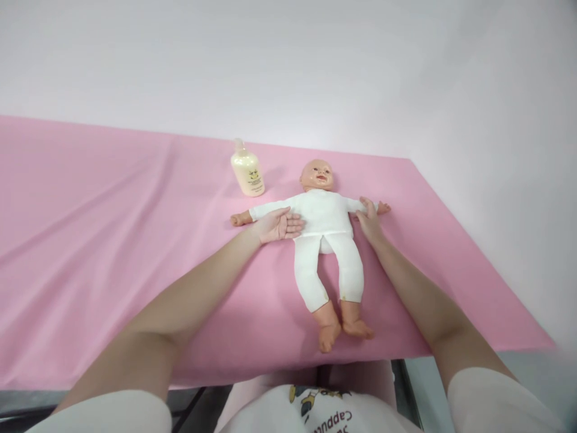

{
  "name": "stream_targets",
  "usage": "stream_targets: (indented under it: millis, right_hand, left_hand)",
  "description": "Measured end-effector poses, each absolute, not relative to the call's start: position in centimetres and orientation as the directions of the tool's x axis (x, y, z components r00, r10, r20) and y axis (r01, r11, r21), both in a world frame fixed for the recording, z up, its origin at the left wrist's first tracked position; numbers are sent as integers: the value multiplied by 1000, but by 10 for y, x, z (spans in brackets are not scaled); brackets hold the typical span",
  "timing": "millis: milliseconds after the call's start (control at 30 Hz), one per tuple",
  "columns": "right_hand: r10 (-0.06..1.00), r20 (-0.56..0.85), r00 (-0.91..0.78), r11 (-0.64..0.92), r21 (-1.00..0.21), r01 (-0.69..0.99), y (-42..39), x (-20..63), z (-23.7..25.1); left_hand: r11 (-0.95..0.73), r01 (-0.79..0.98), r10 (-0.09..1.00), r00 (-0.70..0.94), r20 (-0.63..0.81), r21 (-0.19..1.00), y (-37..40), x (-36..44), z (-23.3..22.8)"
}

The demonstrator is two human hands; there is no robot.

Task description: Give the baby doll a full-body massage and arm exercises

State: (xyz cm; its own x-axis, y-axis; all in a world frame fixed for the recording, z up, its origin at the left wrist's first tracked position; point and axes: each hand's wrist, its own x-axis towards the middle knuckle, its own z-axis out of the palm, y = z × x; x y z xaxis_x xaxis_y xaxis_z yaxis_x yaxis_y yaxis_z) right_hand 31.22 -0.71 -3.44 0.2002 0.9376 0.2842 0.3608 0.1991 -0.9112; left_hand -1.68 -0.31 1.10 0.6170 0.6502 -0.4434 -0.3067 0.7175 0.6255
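A baby doll with a white cloth body lies face up, arms spread, its bare feet toward me. My left hand is palm up beside the doll's torso, just below its outstretched arm. Its fingers are stretched out and the fingertips reach the side of the white body; nothing rests in the palm. My right hand is closed around the doll's other arm, between elbow and wrist, with thumb and fingers on either side of the white sleeve. The doll's small hand sticks out beyond my grip.
A pump bottle of pale yellow liquid stands upright behind the doll's arm, on the left. A pink cloth with soft folds covers the table. Its front edge runs close to my body, and a white wall rises behind.
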Motion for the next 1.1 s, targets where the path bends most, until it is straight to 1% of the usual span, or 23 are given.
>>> stream_targets:
  millis: [200,300,400,500,633,767,867,1033,1100]
  right_hand:
    - [930,292,222,201,-912,356,-8,310,-31]
    - [933,286,219,191,-908,372,-10,310,-28]
    - [933,279,228,181,-910,372,-11,309,-27]
    - [936,269,229,178,-919,351,-12,308,-25]
    - [943,233,238,144,-930,339,-13,306,-21]
    - [946,216,243,117,-924,363,-16,304,-16]
    - [946,219,240,121,-923,364,-17,304,-14]
    - [949,214,230,129,-933,335,-16,305,-16]
    - [949,218,227,137,-935,327,-15,305,-18]
  left_hand:
    - [661,-424,745,471,-473,619,-1,-10,21]
    - [651,-477,757,466,-458,591,-3,-8,24]
    - [689,-489,723,516,-460,534,-2,-11,20]
    - [741,-458,668,571,-477,490,2,-16,14]
    - [799,-382,590,647,-483,465,11,-25,6]
    - [816,-346,549,715,-433,462,18,-33,5]
    - [785,-383,593,693,-411,486,15,-31,9]
    - [637,-508,764,518,-386,579,-3,-12,22]
    - [582,-538,810,449,-377,610,-8,-5,26]
